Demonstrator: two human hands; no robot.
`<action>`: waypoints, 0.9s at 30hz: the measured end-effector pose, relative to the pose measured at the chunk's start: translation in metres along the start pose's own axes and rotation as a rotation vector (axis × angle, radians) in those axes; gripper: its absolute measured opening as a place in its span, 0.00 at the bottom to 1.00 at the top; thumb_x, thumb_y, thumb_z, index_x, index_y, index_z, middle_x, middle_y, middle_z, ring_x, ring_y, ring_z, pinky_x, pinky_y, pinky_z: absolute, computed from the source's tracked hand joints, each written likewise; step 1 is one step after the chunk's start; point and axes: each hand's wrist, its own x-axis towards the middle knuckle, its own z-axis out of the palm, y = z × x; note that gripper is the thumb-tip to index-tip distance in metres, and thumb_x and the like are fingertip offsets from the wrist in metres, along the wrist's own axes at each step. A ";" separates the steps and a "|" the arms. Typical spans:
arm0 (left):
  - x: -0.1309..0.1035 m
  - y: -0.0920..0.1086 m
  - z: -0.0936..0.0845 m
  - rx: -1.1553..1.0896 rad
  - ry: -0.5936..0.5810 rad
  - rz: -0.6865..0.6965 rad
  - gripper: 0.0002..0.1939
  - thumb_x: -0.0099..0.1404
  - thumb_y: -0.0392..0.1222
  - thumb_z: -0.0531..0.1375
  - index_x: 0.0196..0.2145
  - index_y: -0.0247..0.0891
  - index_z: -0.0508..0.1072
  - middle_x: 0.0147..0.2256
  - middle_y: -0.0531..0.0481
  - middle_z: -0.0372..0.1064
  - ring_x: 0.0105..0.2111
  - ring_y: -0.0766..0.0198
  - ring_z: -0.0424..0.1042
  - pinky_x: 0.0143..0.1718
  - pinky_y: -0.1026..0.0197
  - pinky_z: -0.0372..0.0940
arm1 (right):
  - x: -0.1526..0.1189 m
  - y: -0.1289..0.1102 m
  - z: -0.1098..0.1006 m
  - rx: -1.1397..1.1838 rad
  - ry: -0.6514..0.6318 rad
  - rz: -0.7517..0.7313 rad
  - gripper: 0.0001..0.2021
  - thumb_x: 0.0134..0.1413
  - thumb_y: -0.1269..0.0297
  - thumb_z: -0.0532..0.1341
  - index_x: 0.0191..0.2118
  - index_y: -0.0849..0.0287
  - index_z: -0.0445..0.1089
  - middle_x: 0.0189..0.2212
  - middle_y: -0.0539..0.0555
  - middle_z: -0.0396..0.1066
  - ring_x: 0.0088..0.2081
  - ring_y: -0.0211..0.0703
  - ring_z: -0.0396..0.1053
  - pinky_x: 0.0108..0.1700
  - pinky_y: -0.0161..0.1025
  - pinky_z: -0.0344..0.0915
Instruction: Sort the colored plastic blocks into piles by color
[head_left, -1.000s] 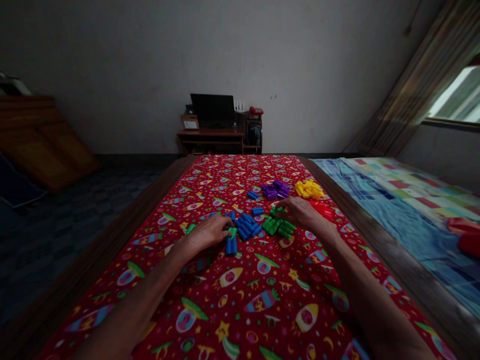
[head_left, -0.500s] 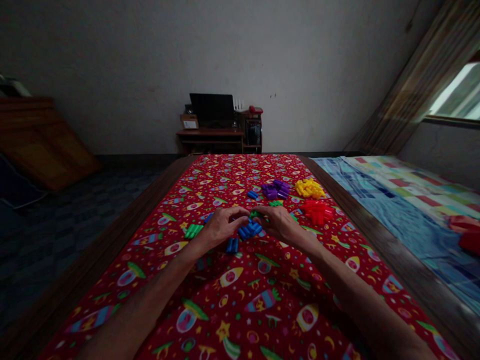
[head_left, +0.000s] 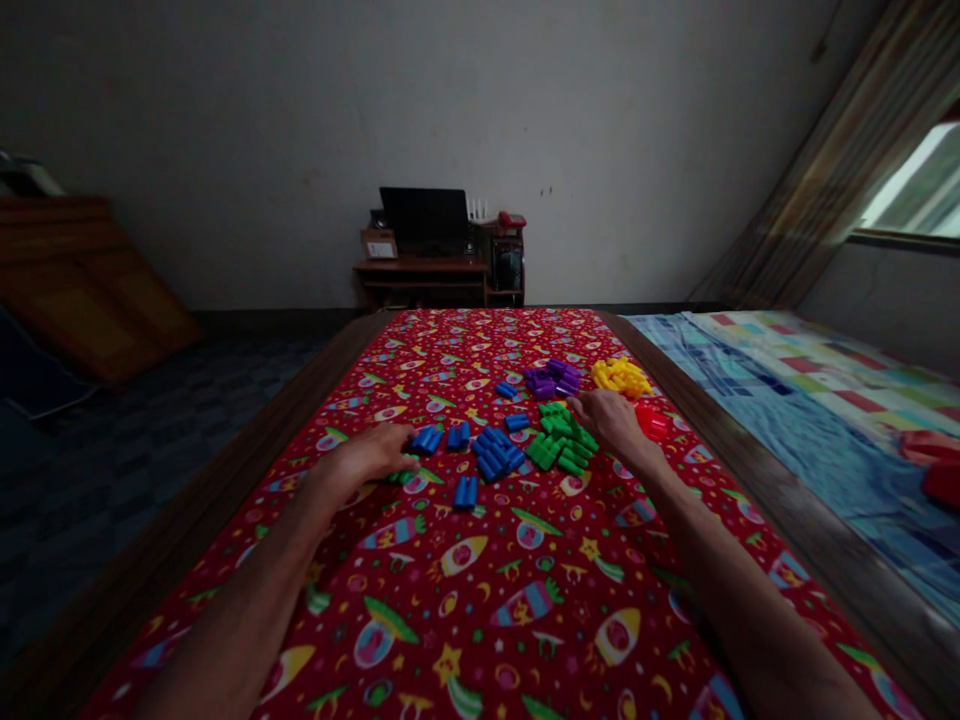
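Left hand (head_left: 364, 455), half-curled, partly covers a green cluster (head_left: 402, 478) left of centre; right hand (head_left: 609, 420), loosely bent, sits beside a larger green pile (head_left: 556, 428), any grip impossible to tell. Purple pile (head_left: 551, 380), yellow pile (head_left: 621, 377) and red pile (head_left: 654, 424) appear already grouped right of centre, blue pieces (head_left: 495, 456) yet spread mid-frame across the surface (head_left: 517, 650)

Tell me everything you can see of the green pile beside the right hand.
The green pile is a loose cluster of bright green, ridged pieces that look like smooth, slightly shiny plastic. They lie flat and close together, pointing in differing directions. The pile rests on the red patterned cloth, between the blue pile and the right hand, with the purple pile beyond it. Whether the fingertips touch it is unclear, and single pieces are too small to count.
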 end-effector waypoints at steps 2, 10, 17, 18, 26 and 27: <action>0.003 0.002 0.001 -0.005 0.011 0.009 0.17 0.51 0.45 0.63 0.40 0.42 0.77 0.41 0.48 0.77 0.43 0.55 0.74 0.43 0.63 0.65 | 0.002 -0.001 0.000 0.034 0.026 -0.015 0.21 0.65 0.58 0.50 0.29 0.62 0.75 0.25 0.59 0.73 0.25 0.41 0.65 0.28 0.37 0.49; 0.005 -0.003 -0.015 -0.111 0.231 -0.040 0.14 0.52 0.46 0.63 0.38 0.42 0.78 0.36 0.49 0.78 0.38 0.55 0.75 0.39 0.62 0.67 | 0.016 -0.008 0.026 0.227 -0.060 -0.305 0.14 0.65 0.63 0.53 0.44 0.63 0.74 0.33 0.58 0.75 0.33 0.41 0.69 0.36 0.34 0.57; 0.006 0.038 -0.007 -0.671 0.279 0.178 0.23 0.58 0.57 0.59 0.42 0.36 0.73 0.35 0.45 0.77 0.33 0.58 0.76 0.36 0.57 0.71 | 0.018 -0.007 0.022 0.236 -0.013 -0.283 0.25 0.68 0.56 0.47 0.24 0.62 0.69 0.17 0.51 0.62 0.20 0.36 0.55 0.28 0.36 0.47; 0.007 0.044 -0.003 -0.745 0.247 0.207 0.24 0.58 0.57 0.59 0.43 0.35 0.73 0.36 0.45 0.77 0.34 0.58 0.76 0.36 0.56 0.71 | 0.017 -0.008 0.020 0.252 -0.001 -0.291 0.24 0.68 0.56 0.47 0.25 0.62 0.69 0.17 0.51 0.62 0.20 0.36 0.56 0.28 0.36 0.47; 0.012 0.083 0.026 -0.976 0.320 0.311 0.25 0.58 0.55 0.62 0.47 0.35 0.69 0.44 0.42 0.75 0.44 0.54 0.75 0.45 0.54 0.71 | -0.004 -0.055 -0.006 0.662 -0.089 -0.505 0.19 0.65 0.55 0.52 0.40 0.65 0.74 0.26 0.50 0.70 0.27 0.35 0.63 0.30 0.31 0.53; 0.011 0.087 0.027 -0.960 0.337 0.330 0.24 0.59 0.53 0.61 0.48 0.35 0.68 0.45 0.42 0.75 0.45 0.54 0.75 0.46 0.54 0.70 | -0.006 -0.061 -0.009 0.705 -0.122 -0.534 0.17 0.64 0.57 0.54 0.43 0.64 0.74 0.28 0.50 0.71 0.28 0.35 0.64 0.30 0.30 0.54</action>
